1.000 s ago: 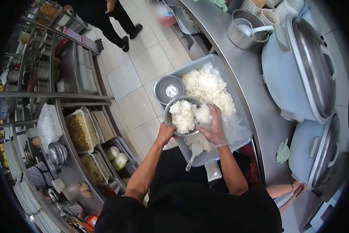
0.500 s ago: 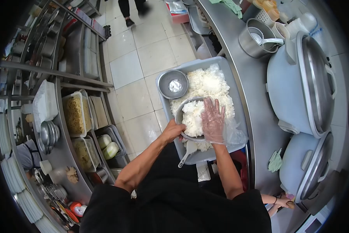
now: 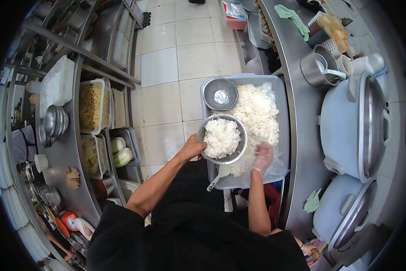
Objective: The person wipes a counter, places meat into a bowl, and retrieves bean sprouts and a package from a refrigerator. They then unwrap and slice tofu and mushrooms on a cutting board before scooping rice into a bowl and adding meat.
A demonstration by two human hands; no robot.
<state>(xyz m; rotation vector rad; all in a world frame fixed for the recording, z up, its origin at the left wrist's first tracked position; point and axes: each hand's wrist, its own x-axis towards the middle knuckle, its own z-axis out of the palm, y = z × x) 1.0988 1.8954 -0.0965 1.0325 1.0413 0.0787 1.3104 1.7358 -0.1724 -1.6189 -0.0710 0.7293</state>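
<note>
My left hand (image 3: 195, 147) grips the left rim of a metal bowl (image 3: 242, 145) that holds a mound of white rice (image 3: 222, 138). Beneath and to the right, a grey-blue tub (image 3: 283, 108) contains a thick layer of rice (image 3: 257, 108). My right hand (image 3: 263, 157), in a clear plastic glove, is over the lower right part of this rice; motion smears its fingers. Clear plastic (image 3: 279, 167) lies crumpled beside it. A second metal bowl (image 3: 220, 94) rests at the tub's upper left corner, and a white paddle (image 3: 219, 176) leans at the near edge.
On the right, a steel counter (image 3: 298, 135) carries two large cookers (image 3: 347, 122) and a metal pot (image 3: 318, 67). Shelves at left hold a basket of noodles (image 3: 92, 106) and stacked bowls (image 3: 54, 121). Another person's hand (image 3: 309, 249) shows at lower right; a shoe (image 3: 196, 1) is at the top.
My right hand has left the rice in the held bowl and moved right and down over the tub. The view has shifted, and the walking person has mostly gone out of the top.
</note>
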